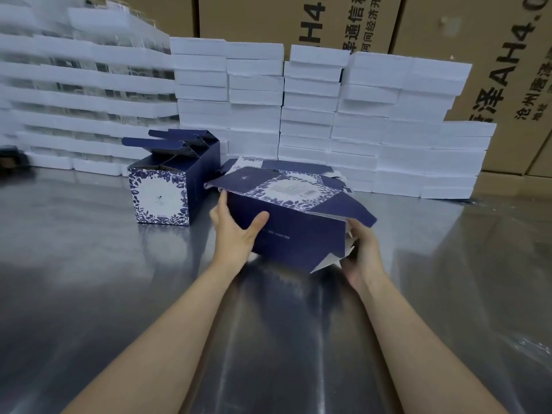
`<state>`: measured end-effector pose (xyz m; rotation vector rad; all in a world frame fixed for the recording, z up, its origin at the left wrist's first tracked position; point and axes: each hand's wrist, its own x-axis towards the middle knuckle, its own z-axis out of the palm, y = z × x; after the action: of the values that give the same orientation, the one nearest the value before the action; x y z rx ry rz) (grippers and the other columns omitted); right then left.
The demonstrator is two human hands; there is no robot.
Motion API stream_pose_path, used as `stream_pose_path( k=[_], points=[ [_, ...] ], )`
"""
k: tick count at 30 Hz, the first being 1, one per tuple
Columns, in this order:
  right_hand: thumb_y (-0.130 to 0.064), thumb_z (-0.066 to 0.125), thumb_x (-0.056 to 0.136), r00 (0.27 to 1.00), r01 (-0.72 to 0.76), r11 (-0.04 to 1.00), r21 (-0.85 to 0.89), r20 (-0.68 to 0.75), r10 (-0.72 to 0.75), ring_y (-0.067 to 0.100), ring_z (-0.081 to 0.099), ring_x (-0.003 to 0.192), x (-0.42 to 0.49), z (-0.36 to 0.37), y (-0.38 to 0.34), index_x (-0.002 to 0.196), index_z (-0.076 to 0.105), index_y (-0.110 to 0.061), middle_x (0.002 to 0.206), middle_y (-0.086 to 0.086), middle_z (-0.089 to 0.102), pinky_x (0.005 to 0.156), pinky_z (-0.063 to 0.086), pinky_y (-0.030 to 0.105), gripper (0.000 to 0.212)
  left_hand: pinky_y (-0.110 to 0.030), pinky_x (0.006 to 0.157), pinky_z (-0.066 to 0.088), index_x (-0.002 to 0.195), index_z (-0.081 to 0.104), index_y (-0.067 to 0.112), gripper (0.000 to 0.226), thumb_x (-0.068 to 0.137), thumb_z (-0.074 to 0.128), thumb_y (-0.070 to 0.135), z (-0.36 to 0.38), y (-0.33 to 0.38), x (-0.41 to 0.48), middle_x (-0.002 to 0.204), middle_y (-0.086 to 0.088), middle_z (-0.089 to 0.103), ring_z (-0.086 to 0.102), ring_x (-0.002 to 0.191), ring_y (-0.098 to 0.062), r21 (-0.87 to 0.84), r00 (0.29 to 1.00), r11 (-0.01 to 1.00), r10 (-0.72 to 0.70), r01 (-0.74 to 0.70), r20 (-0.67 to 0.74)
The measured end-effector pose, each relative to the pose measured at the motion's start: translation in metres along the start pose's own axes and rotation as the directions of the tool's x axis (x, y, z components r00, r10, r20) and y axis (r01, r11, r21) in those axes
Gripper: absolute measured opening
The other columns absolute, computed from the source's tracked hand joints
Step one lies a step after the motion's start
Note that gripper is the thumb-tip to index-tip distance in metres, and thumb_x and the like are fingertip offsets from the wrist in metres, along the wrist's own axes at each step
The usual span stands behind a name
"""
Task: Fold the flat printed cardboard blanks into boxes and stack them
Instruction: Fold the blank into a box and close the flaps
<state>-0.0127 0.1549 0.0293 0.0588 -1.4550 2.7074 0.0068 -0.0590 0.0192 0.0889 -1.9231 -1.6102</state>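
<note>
— While it hangs half-opened like that, how should this fold go?

— The left hand (236,231) grips the left end of the navy printed cardboard blank (298,234), thumb flat on the near dark face and fingers wrapped behind. The right hand (363,252) clasps the right end by its loose flaps. The blank is lifted just above the shiny steel counter (89,264). I'd press the two ends toward each other until the walls stand square, then tuck the small flaps first, creasing on the score lines.

— And the tally?

— One blank in hand. Some flat blue-and-white blanks (245,161) lie just behind it; how many, I cannot tell. To the left stands a row of folded navy boxes (159,198), tops open: at least two, perhaps three. Behind are many stacked white foam slabs (313,115), too many to count, and at least three brown corrugated cartons (298,19).
</note>
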Motion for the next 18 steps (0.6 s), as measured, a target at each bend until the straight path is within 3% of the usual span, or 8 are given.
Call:
stream_pose_path(
  k=[3, 4, 7, 9, 11, 13, 17, 18],
  points=[
    [-0.013, 0.063, 0.082, 0.964, 0.074, 0.99, 0.118, -0.261, -0.041, 0.016, 0.056, 0.064, 0.004, -0.004, 0.0, 0.085, 0.064, -0.018, 0.07, -0.002, 0.058, 0.058, 0.044, 0.028, 0.006, -0.025, 0.111, 0.024, 0.148, 0.031, 0.011, 0.079, 0.083, 0.075, 0.017, 0.006, 0.002, -0.011, 0.139, -0.01, 0.026, 0.03, 0.127, -0.022, 0.292, 0.986, 0.954, 0.109, -0.067, -0.129],
    [-0.013, 0.065, 0.082, 0.942, 0.125, 0.987, 0.105, -0.323, -0.085, 0.014, 0.052, 0.058, 0.004, -0.004, 0.0, 0.074, 0.058, -0.019, 0.061, -0.005, 0.053, 0.054, 0.042, 0.026, 0.012, -0.02, 0.109, 0.028, 0.143, 0.039, 0.008, 0.067, 0.085, 0.072, 0.01, 0.008, 0.004, -0.014, 0.135, -0.011, 0.03, 0.037, 0.121, -0.019, 0.296, 0.979, 0.945, 0.174, -0.138, -0.101],
    [-0.014, 0.066, 0.086, 0.92, 0.215, 0.975, -0.06, -0.321, -0.223, 0.006, 0.052, 0.056, 0.007, -0.003, 0.002, 0.062, 0.056, -0.022, 0.055, -0.012, 0.054, 0.06, 0.043, 0.026, 0.027, -0.019, 0.095, 0.042, 0.119, 0.061, 0.005, 0.026, 0.092, 0.061, 0.005, 0.016, 0.012, -0.024, 0.118, -0.004, 0.047, 0.052, 0.099, -0.003, 0.2, 0.926, 0.909, 0.331, -0.365, 0.184],
    [-0.017, 0.067, 0.087, 0.936, 0.234, 0.957, -0.172, -0.225, -0.27, 0.009, 0.056, 0.069, 0.006, -0.001, 0.006, 0.064, 0.063, -0.024, 0.064, -0.011, 0.061, 0.069, 0.044, 0.028, 0.024, -0.018, 0.099, 0.038, 0.118, 0.059, 0.004, 0.029, 0.095, 0.06, 0.021, 0.026, 0.013, -0.033, 0.121, -0.003, 0.047, 0.048, 0.109, -0.005, 0.195, 0.88, 0.883, 0.355, -0.426, 0.315],
    [-0.019, 0.065, 0.088, 0.949, 0.241, 0.946, -0.218, -0.152, -0.277, 0.01, 0.056, 0.074, 0.004, 0.001, 0.009, 0.067, 0.065, -0.026, 0.069, -0.011, 0.062, 0.07, 0.045, 0.028, 0.022, -0.016, 0.104, 0.032, 0.13, 0.046, 0.006, 0.057, 0.089, 0.06, 0.044, 0.034, 0.012, -0.038, 0.132, -0.001, 0.038, 0.04, 0.12, -0.005, 0.176, 0.913, 0.921, 0.29, -0.348, 0.288],
    [-0.018, 0.062, 0.089, 0.956, 0.243, 0.94, -0.24, -0.103, -0.273, 0.011, 0.053, 0.072, 0.004, 0.002, 0.012, 0.07, 0.066, -0.026, 0.07, -0.011, 0.06, 0.068, 0.041, 0.027, 0.021, -0.018, 0.103, 0.034, 0.134, 0.039, 0.009, 0.063, 0.087, 0.067, 0.04, 0.035, 0.01, -0.035, 0.134, 0.0, 0.038, 0.043, 0.12, -0.007, 0.131, 0.961, 0.963, 0.209, -0.234, 0.183],
    [-0.016, 0.061, 0.09, 0.969, 0.221, 0.938, -0.268, -0.052, -0.243, 0.014, 0.049, 0.069, 0.003, 0.004, 0.012, 0.075, 0.068, -0.023, 0.069, -0.006, 0.056, 0.065, 0.041, 0.029, 0.018, -0.012, 0.077, 0.041, 0.106, 0.053, 0.024, 0.007, 0.1, 0.051, 0.027, 0.024, 0.004, -0.022, 0.1, 0.007, 0.063, 0.06, 0.094, 0.0, 0.063, 0.993, 0.993, 0.097, -0.101, 0.06],
    [-0.016, 0.061, 0.09, 0.972, 0.21, 0.949, -0.237, -0.053, -0.229, 0.012, 0.052, 0.067, 0.003, 0.004, 0.011, 0.073, 0.068, -0.023, 0.069, -0.006, 0.058, 0.064, 0.044, 0.027, 0.02, -0.01, 0.074, 0.042, 0.101, 0.055, 0.026, 0.008, 0.101, 0.048, 0.028, 0.021, 0.003, -0.02, 0.093, 0.012, 0.065, 0.06, 0.088, 0.006, 0.027, 0.997, 0.996, 0.08, -0.081, 0.023]
  ],
)
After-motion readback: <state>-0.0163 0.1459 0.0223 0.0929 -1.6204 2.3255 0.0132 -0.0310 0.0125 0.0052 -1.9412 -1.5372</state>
